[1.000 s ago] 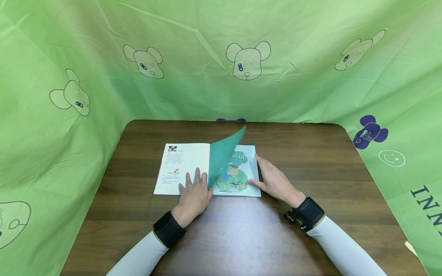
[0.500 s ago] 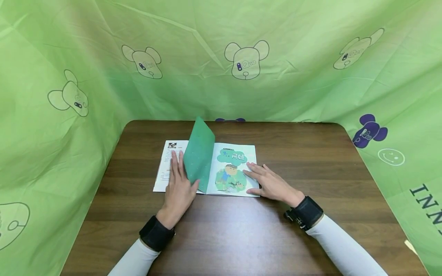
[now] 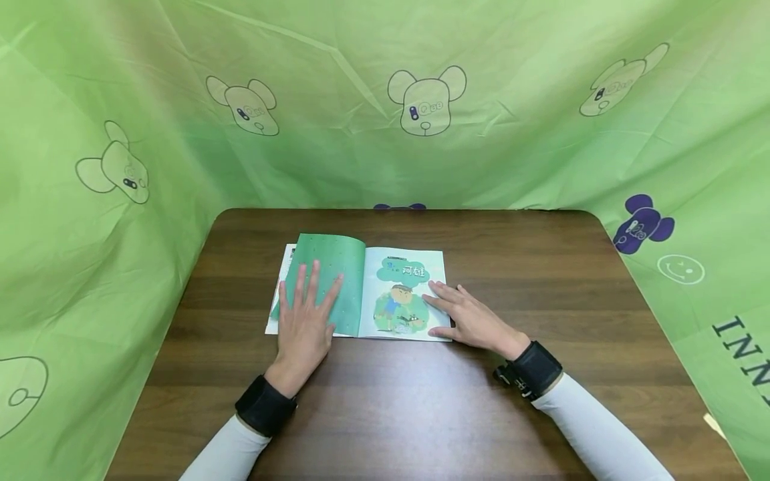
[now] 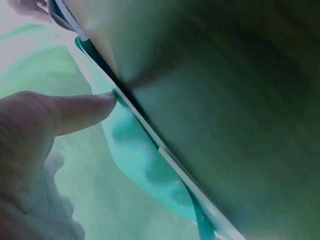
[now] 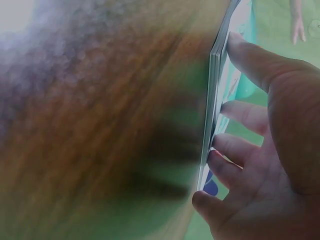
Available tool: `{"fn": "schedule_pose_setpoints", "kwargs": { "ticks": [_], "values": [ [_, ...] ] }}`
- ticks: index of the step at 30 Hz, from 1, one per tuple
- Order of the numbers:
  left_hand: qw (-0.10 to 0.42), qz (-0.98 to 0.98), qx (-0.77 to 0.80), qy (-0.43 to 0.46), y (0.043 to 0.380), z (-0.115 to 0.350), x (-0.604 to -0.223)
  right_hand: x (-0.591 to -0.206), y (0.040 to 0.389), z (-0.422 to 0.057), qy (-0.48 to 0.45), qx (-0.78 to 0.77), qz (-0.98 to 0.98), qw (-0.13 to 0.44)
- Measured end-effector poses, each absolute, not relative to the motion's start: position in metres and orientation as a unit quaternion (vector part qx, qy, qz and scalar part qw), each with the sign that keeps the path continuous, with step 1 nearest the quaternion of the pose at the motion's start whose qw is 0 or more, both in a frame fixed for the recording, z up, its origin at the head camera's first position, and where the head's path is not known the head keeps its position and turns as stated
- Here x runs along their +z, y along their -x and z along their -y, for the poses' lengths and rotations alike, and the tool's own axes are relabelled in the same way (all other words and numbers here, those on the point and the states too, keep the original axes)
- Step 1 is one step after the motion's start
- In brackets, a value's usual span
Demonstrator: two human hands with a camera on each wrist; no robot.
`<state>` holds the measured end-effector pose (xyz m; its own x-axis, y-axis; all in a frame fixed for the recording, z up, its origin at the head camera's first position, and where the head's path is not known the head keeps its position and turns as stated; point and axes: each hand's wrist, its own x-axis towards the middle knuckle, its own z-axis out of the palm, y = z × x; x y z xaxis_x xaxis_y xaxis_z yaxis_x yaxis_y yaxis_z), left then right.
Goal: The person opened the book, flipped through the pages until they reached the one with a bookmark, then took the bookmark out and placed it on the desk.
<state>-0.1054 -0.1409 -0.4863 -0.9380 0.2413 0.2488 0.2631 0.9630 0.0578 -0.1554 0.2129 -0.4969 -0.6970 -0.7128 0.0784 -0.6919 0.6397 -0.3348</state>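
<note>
A picture book [image 3: 373, 287] lies open on the table. Its left side shows a green speckled page [image 3: 349, 267], with a strip of the white page beneath it peeking out at the far left. On the right page is a drawing of a child in a cap. My left hand [image 3: 303, 327] rests on the green page with fingers spread; in the left wrist view the thumb [image 4: 85, 112] touches the page near its lower edge. My right hand [image 3: 475, 317] lies at the right page's outer edge, fingertips on the paper, as the right wrist view also shows.
The brown wooden table [image 3: 517, 414] extends around the book. A green cloth [image 3: 337, 167] printed with mouse-like heads hangs behind and at both sides. A small pale scrap [image 3: 714, 425] sits near the table's right edge.
The green page has turned over from right to left and now lies on the left side, under my left hand, which has shifted left. The right hand's fingers have moved onto the right page.
</note>
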Motion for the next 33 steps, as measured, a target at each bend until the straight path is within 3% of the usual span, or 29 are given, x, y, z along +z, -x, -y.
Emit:
{"fn": "schedule_pose_setpoints", "kwargs": {
  "ticks": [14, 22, 33],
  "values": [
    [0.022, 0.962, -0.055, 0.266, 0.098, 0.136, -0.491, -0.498, 0.159, -0.216, 0.397, -0.173, -0.901, 0.032],
    [-0.063, 0.966, -0.108, 0.228, 0.094, 0.132, -0.489, -0.493, 0.163, -0.222, 0.414, -0.181, -0.891, 0.053],
    [-0.098, 0.97, -0.113, 0.193, 0.09, 0.125, -0.49, -0.494, 0.167, -0.225, 0.427, -0.197, -0.881, 0.054]
  ]
}}
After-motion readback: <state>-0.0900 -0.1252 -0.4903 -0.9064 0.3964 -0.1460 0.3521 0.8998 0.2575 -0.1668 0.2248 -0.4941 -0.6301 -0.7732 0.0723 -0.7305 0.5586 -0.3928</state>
